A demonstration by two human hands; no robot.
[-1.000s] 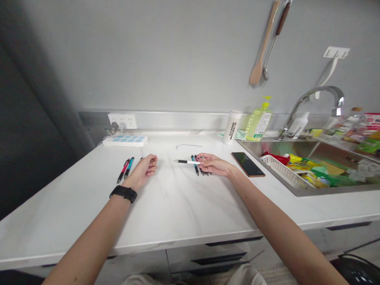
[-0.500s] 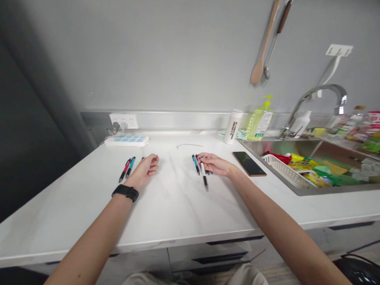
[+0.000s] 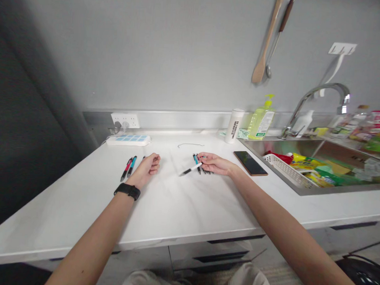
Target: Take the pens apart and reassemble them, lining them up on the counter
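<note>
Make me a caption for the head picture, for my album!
Right hand holds a black-and-white pen over the counter.

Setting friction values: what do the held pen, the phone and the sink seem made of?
White pen: probably smooth plastic, by its even white surface; its black section could be rubber or plastic.
Phone: likely glass-fronted, by its smooth dark face.
Sink: metal, probably satin stainless steel, by its grey sheen.
</note>
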